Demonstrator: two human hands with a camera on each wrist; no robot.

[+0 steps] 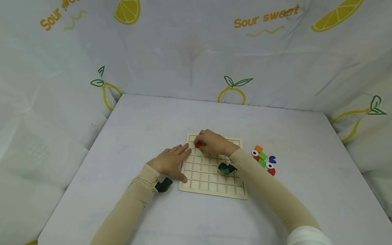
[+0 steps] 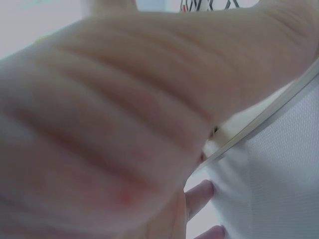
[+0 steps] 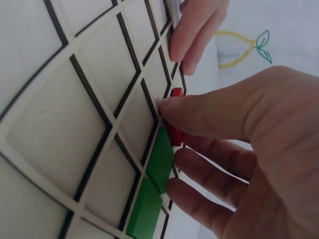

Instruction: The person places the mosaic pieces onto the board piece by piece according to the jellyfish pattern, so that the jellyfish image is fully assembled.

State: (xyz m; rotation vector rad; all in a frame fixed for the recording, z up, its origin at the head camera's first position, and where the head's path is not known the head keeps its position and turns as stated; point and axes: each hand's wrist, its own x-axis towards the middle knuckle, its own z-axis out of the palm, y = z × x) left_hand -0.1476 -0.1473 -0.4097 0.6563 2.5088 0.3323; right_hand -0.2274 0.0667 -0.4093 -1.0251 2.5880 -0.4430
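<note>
L hand (image 1: 171,161) spread, fingers straight, nothing held, at gridded board's (image 1: 213,188) L edge; R hand (image 1: 214,141) pinches red pc (image 1: 198,144) btwn thumb & fingers, over board's far-L part. Near to far: board could skid if L hand eases off. R wrist cam (image 1: 227,168) hangs low over the grid, might snag. Loose pcs (image 1: 262,156) R of board, near R sleeve (image 1: 263,177): careless arm sweep might scatter 'em. Green pcs (image 3: 160,159) right by R fingertips, could get nudged askew. Lemon-print cloth (image 1: 171,68) behind, prob. harmless.
</note>
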